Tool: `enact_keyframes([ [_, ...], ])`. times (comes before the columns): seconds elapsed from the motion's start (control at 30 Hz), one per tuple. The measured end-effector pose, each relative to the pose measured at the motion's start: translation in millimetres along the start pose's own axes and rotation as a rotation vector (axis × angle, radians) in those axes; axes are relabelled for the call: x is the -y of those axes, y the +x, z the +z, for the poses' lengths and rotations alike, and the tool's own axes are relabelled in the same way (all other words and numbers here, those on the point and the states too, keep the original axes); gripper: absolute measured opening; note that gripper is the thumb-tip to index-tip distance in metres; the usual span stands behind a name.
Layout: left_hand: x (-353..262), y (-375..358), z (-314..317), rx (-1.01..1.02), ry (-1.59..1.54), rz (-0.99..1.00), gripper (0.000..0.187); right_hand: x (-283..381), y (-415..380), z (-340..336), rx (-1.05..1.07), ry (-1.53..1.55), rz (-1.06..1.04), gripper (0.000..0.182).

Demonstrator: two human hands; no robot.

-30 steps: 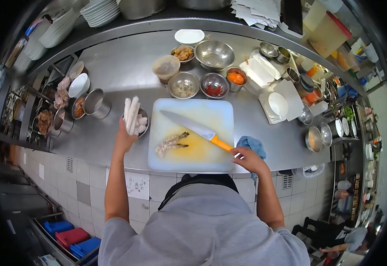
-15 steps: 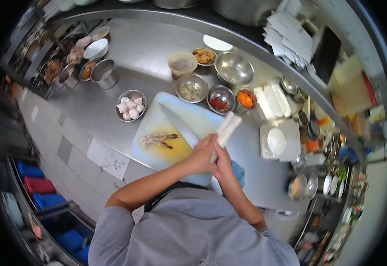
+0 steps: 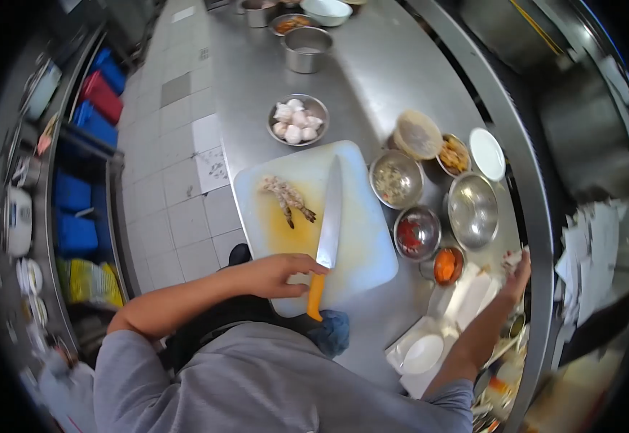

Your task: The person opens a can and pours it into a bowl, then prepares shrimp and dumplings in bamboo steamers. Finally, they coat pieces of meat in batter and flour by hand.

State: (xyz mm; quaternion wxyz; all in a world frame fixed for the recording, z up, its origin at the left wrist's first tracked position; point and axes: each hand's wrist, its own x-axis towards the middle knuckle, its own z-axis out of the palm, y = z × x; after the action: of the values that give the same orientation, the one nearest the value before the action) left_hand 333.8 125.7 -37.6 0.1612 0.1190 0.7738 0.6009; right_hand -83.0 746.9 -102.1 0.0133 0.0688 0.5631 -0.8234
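A knife with a yellow handle [image 3: 316,296] lies along the cutting board [image 3: 365,267], blade pointing away from me. My left hand [image 3: 286,276] is open beside it, fingertips right at the heel of the blade. Two peeled prawns [image 3: 289,200] with tails on rest left of the blade, in a yellowish wet patch. Far to the right, my right hand [image 3: 520,274] reaches to the shelf edge, fingers closed around a small whitish and reddish thing [image 3: 511,260] whose kind I cannot tell. Below the board's near edge sits a crumpled blue cloth [image 3: 331,333].
A steel bowl of whitish round pieces [image 3: 298,123] stands behind the board. Right of the board are steel bowls with red sauce [image 3: 408,234] and orange food [image 3: 445,265], and a lidded plastic tub [image 3: 417,135]. A metal shelf [image 3: 509,123] overhangs the right side.
Both hands were together on a folded white thing; now they are apart, left beside the knife, right far out to the right. My view has turned right.
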Motion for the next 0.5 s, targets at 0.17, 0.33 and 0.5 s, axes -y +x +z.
enact_keyframes([
  [0.17,11,-50,-39,-0.233,0.547,-0.214,0.047,-19,54,-46,-0.038,-0.136,0.090,0.038],
  [0.33,19,-90,-68,-0.417,0.768,-0.363,0.047,-51,62,-53,-0.052,-0.199,0.146,0.040],
  [0.5,20,-98,-86,-0.468,0.773,-0.382,0.048,-59,56,-49,-0.063,-0.238,0.131,0.042],
])
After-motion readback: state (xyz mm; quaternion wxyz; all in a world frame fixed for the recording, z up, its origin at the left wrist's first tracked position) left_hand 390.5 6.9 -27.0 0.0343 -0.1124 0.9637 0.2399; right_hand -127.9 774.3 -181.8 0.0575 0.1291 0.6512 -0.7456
